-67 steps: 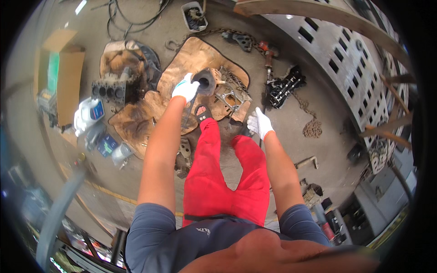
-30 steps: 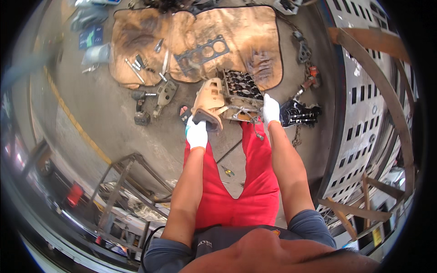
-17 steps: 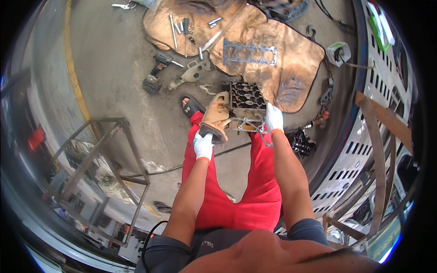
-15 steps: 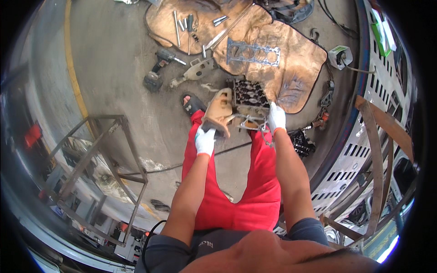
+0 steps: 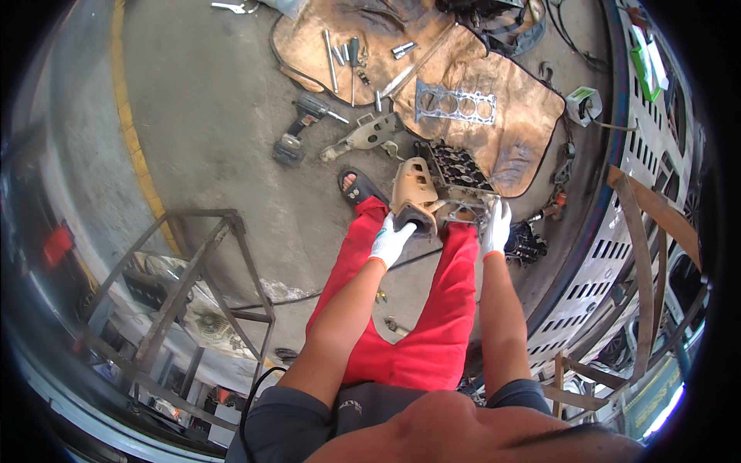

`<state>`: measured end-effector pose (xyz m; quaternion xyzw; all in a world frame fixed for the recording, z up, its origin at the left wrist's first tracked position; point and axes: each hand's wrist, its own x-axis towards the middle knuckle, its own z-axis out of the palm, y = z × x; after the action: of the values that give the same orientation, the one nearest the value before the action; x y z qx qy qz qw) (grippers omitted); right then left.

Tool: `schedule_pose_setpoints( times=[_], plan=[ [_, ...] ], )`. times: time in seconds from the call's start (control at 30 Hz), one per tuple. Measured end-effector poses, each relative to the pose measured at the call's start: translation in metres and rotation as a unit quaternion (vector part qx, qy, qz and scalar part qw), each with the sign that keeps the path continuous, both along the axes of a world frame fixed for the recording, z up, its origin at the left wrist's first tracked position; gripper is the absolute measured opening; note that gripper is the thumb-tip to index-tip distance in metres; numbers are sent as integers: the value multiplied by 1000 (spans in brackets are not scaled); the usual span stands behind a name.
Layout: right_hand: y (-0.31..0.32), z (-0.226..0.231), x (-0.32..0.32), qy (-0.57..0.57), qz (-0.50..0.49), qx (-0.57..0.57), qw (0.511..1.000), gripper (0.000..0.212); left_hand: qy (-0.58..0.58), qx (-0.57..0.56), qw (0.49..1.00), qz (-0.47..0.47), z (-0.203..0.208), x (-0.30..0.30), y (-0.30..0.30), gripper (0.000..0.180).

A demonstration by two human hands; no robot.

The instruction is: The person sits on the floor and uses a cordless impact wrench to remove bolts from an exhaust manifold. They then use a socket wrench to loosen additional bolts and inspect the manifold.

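Note:
Between my legs is a dark, oily engine cylinder head [image 5: 460, 167] with its valve-train side up. A tan, rusty exhaust manifold with its flared outlet [image 5: 414, 182] is joined to the near side of it. My left hand [image 5: 391, 241], in a white glove, is closed around the manifold's near end by the round opening. My right hand [image 5: 498, 226], also gloved, grips the near right end of the cylinder head; its fingertips are partly hidden. Whether the assembly touches the floor, I cannot tell.
A stained tan mat [image 5: 513, 116] bears a head gasket [image 5: 455, 104], a screwdriver [image 5: 353, 62] and several sockets. On the floor lie a cordless impact wrench [image 5: 301, 127], a metal heat shield [image 5: 363, 137] and dark engine parts [image 5: 526, 243]. A metal frame [image 5: 224, 262] stands at left.
My view has shifted, so the floor things sit further right in the picture. The cylinder head and manifold are turned slightly clockwise, with both hands keeping their grip.

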<state>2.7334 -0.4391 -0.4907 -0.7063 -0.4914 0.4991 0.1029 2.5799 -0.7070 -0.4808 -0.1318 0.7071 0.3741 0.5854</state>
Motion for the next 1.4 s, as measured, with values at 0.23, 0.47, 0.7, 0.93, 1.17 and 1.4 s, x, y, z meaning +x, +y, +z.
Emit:
schedule_pose_setpoints(
  times=[0.23, 0.47, 0.7, 0.93, 1.17, 1.4],
  plan=[
    [-138, 100, -44, -157, 85, -4, 984, 68, 41, 12, 991, -123, 40, -75, -60, 91],
    [-191, 106, -9, -19, 69, -83, 994, 67, 194, -176, 875, -408, 139, -259, -190, 73],
    [-162, 154, 63, -31, 43, -66, 996, 59, 240, -302, 810, -441, 282, -356, -262, 71],
    [-221, 124, 135, 25, -161, -121, 979, 47, 131, -294, 771, -549, 306, -408, -290, 71],
    [-392, 194, 77, -203, -205, -215, 933, 47, 71, -274, 719, -635, 262, -565, -236, 76],
    [-424, 229, -172, -240, -246, -77, 936, 44, 257, -50, 658, -706, 169, -687, -30, 61]
  ],
)
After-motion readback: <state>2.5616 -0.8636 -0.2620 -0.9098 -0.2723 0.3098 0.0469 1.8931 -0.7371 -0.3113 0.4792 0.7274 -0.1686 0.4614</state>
